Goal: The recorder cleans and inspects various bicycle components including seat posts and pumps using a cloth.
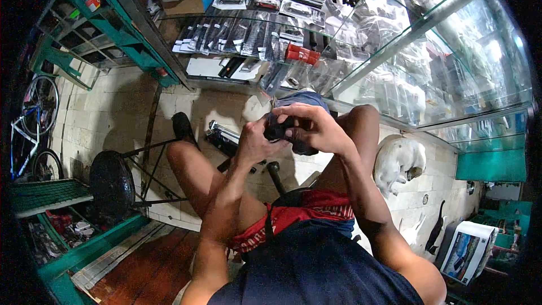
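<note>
My left hand (259,140) and my right hand (319,129) meet above my parted knees. Between their fingers they hold a small black part (276,130), partly covered, so its exact kind cannot be told. A dark rounded piece (305,148) shows just below my right hand; whether it belongs to the same part is unclear. Blue fabric (302,97) lies beyond my fingers. On the tiled floor, left of my hands, rests a silver and black metal tool (224,135). A black tube-shaped piece (275,176) stands out between my thighs.
A glass display case (381,57) with packaged bicycle parts stands ahead. A pale animal (398,163) lies curled on the floor at right, near a printed box (465,254). At left are a round black stool (112,182) with a metal frame and a bicycle (27,135).
</note>
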`<action>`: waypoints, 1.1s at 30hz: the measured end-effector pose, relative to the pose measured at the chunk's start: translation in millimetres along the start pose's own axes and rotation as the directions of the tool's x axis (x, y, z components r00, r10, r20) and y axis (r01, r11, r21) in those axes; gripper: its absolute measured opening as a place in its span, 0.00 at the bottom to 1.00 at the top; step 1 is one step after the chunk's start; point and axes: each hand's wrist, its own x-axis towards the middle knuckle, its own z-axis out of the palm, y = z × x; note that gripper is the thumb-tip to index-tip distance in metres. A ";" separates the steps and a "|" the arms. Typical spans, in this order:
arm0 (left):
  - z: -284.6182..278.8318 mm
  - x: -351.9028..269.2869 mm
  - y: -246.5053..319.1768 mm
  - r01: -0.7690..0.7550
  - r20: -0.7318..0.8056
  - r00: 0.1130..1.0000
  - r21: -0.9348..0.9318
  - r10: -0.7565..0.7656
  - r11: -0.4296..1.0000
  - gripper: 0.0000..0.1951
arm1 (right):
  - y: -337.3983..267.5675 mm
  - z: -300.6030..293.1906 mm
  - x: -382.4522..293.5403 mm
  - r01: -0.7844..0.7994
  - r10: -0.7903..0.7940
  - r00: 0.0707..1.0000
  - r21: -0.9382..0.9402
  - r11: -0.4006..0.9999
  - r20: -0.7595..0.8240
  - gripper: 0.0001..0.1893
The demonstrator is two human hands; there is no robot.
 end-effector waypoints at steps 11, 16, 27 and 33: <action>5.7 -3.5 -8.2 -0.222 -0.143 0.958 0.188 0.250 0.957 0.25 | 14.1 40.6 -6.3 -0.359 0.144 0.906 -0.540 0.761 -0.399 0.15; 7.0 -2.0 -8.8 -0.238 -0.127 0.956 0.200 0.266 0.950 0.26 | 17.9 37.0 -6.5 -0.211 -0.020 0.884 -0.438 0.874 -0.467 0.13; 10.6 -4.0 -0.5 -0.206 -0.035 0.973 0.315 0.228 0.926 0.28 | 34.6 50.9 -19.9 -0.386 0.358 0.799 0.044 0.921 -0.483 0.13; 13.7 -2.9 9.1 -0.224 -0.075 0.966 0.236 0.247 0.946 0.28 | 23.5 22.9 -26.5 -0.183 0.148 0.610 0.044 0.982 -0.779 0.13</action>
